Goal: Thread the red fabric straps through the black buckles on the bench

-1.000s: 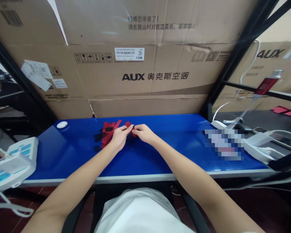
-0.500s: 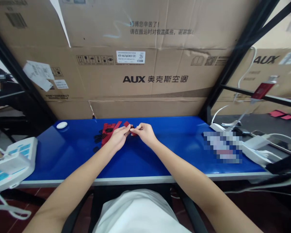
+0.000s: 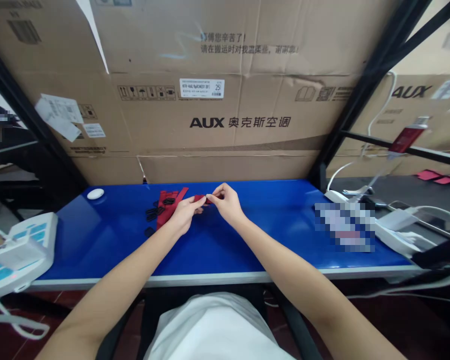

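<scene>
Fingers of our left hand (image 3: 185, 214) and right hand (image 3: 229, 204) now pinch the small red piece (image 3: 199, 198) flatter between them, over the blue bench (image 3: 285, 220) beside the red strips (image 3: 165, 216), so both sides seem held.

Glossy blue rectangular tabletop (image 3: 217, 250): supports flat red strips (image 3: 165, 217), black coiled cords (image 3: 154, 214), white oval object (image 3: 95, 194).

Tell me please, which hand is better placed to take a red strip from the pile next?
Left, probably: the left hand is beside the pile of red strips, while the right hand is farther away. Both hold a small red piece.
</scene>
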`<state>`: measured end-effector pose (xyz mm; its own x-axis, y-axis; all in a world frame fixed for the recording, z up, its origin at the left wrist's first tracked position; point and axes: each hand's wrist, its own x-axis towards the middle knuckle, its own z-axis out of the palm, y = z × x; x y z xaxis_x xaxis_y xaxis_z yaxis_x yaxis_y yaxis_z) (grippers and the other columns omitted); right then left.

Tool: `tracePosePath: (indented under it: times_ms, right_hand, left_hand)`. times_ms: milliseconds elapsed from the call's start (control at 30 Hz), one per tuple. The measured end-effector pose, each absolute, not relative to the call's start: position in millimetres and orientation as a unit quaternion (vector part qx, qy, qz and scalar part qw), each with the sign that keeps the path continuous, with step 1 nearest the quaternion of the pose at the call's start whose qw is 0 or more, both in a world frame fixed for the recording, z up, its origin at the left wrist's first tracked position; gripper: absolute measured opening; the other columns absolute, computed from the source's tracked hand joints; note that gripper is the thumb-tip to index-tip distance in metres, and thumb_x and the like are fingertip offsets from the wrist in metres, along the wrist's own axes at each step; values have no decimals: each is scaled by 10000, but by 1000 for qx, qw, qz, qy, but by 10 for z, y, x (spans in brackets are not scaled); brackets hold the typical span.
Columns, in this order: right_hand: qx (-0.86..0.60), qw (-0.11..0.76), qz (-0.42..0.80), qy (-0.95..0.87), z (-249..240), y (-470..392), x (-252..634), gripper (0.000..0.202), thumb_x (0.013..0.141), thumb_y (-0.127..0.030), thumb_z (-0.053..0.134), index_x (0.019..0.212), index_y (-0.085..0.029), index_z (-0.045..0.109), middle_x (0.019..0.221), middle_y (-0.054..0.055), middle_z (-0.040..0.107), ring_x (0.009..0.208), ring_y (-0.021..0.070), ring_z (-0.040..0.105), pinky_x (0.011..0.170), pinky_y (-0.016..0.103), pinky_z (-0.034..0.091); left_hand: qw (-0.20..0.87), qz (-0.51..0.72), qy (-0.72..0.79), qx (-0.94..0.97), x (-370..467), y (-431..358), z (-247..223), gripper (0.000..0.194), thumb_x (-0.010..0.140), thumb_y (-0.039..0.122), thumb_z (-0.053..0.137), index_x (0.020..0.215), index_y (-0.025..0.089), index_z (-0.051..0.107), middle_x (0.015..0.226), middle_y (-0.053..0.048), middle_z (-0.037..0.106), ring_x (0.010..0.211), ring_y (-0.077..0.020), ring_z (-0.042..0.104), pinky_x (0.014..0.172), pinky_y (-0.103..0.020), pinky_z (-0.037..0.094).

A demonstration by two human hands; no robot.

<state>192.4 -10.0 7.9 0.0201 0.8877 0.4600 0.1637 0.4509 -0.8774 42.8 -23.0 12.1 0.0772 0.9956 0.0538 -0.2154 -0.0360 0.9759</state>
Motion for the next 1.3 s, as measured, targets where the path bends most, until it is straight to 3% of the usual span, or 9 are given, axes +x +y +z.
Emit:
tracePosePath:
  times_ms: [200,367,600,800,1033,1300]
  right_hand:
    - [-335,496,182,-780,90,-99,2069,450,661,-359,797,1048,-204,627,1087,92,639,1058,234,566,972,413,399]
    - [-356,477,236,-768,84,-132,2070,339,711,-320,757,1014,-199,662,1011,60,702,946,203,643,879,338,463]
    - [-370,440,198,-794,81,-177,2052,321,730,-306,732,1029,-199,683,1034,72,717,948,214,666,869,328,482]
    - [-435,368,134,-811,60,-197,2003,411,734,-294,702,1131,-198,655,1085,86,714,982,248,675,859,339,500]
    - [-406,351,108,-837,30,-162,2003,222,792,-290,647,998,-234,706,988,39,731,896,206,678,779,283,479]
    - [-421,318,159,-835,49,-38,2289,222,766,-375,702,892,-192,709,805,23,716,704,162,638,680,270,466]
  left_hand:
    - [534,559,370,515,379,-213,128,385,622,330,822,930,149,678,760,-30,702,656,-137,642,660,-270,503]
    - [492,532,380,575,330,-181,125,345,683,324,775,940,133,648,690,-39,692,583,-150,648,631,-293,522]
    - [488,488,402,602,335,-156,65,231,710,234,732,875,152,594,667,-39,689,581,-197,689,618,-334,556]
    - [358,432,463,686,261,-140,26,153,705,116,627,849,157,661,701,-23,708,630,-171,690,639,-286,563]
    - [353,413,495,678,246,-139,40,207,719,73,563,869,138,688,685,-28,719,649,-167,701,664,-265,560]
    - [370,377,545,651,179,-145,95,214,744,40,554,909,100,676,614,-27,690,592,-153,687,660,-273,554]
